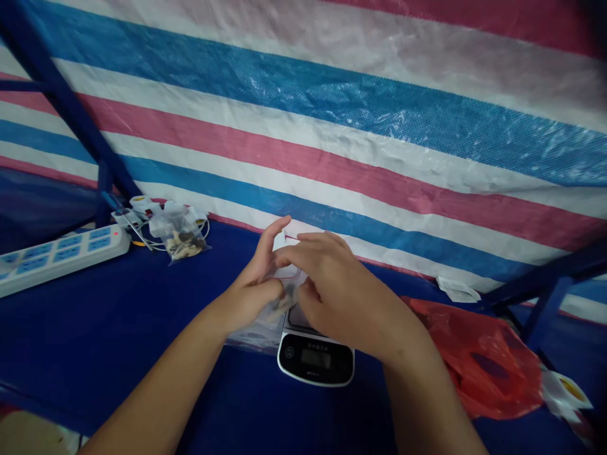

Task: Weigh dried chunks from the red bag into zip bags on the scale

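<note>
Both my hands meet over a small digital scale (pixel 316 359) with a black front panel and a small display. Between them is a clear plastic zip bag (pixel 279 303) with a red line along its top and some small pale and dark pieces inside. My left hand (pixel 258 287) grips the bag's left side, its index finger pointing up. My right hand (pixel 329 284) is curled over the bag's upper right side, its fingertips pinching near the opening. The scale's weighing plate is mostly hidden beneath my hands. More flat clear bags (pixel 256 336) lie left of the scale.
A white power strip (pixel 71 253) lies on the blue table (pixel 156 316) at left. Behind it are white plugs with cables (pixel 142 208) and a filled clear bag (pixel 184 243). At right are a red plastic bag (pixel 478 354) and a white packet (pixel 458 289). A striped tarp (pixel 303 151) hangs behind.
</note>
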A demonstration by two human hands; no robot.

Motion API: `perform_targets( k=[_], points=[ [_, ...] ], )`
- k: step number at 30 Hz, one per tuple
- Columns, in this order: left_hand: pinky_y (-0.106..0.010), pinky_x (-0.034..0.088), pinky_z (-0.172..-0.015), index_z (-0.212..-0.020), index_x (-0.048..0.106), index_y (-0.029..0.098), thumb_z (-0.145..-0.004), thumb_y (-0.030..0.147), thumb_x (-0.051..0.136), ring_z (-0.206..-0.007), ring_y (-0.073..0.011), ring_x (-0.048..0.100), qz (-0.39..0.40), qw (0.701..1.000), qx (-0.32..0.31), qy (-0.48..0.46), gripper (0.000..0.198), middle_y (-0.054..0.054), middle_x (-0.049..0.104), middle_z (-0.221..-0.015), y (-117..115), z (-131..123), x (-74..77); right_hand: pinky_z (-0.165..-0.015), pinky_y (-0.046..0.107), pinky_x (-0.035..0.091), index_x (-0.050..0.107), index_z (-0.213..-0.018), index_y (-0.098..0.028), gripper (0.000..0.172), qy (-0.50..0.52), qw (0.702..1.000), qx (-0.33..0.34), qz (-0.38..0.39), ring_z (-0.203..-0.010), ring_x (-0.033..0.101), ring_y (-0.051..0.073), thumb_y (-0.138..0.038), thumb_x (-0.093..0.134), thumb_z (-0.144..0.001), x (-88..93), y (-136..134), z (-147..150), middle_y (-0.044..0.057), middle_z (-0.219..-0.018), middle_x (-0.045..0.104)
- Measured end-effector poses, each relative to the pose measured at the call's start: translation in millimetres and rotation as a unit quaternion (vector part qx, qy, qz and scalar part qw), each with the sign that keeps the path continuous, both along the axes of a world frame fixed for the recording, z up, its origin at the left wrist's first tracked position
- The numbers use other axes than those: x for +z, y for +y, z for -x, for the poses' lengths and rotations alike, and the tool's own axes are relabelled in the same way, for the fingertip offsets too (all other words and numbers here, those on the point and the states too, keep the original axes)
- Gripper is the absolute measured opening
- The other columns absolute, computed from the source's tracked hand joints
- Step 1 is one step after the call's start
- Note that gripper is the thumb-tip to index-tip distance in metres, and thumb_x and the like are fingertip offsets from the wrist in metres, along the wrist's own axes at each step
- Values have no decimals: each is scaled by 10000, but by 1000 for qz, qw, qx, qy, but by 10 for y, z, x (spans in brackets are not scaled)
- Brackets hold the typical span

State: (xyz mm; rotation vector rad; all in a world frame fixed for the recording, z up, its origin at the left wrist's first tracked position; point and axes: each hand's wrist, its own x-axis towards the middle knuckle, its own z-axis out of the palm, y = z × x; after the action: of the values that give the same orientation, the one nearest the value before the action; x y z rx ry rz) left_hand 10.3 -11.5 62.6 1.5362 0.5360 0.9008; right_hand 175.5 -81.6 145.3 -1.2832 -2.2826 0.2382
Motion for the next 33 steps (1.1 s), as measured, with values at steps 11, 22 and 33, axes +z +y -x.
perform_targets(
  k=[11,22,33],
  points=[
    [-473,495,-1001,-1360,437,299,-829,451,675,-1162,-261,619,-107,966,200,-123,602,-86,665,-1195,325,-1,-103,-957,362,455,701,-972,-211,240,64,981,-106,-149,-1013,653,198,-90,501,-917,-17,229,-238,38,-1016,738],
    [-396,485,-965,-1170,531,221,-860,363,663,-986,-198,644,-147,947,275,-70,365,-37,653,-976,382,-147,-328,-985,451,549,724,-984,-273,209,72,965,-226,112,-1213,638,267,-184,539,-942,-754,-1434,-533,64,-1046,753],
    [-634,232,-1151,-1297,618,333,-991,319,414,-1362,-311,449,-434,869,9,236,368,-56,591,-1388,15,-555,-472,-646,359,530,701,-1066,-179,328,90,788,-607,-35,-777,693,266,-417,542,-906,-1076,-2083,-1144,138,-1059,742]
  ],
)
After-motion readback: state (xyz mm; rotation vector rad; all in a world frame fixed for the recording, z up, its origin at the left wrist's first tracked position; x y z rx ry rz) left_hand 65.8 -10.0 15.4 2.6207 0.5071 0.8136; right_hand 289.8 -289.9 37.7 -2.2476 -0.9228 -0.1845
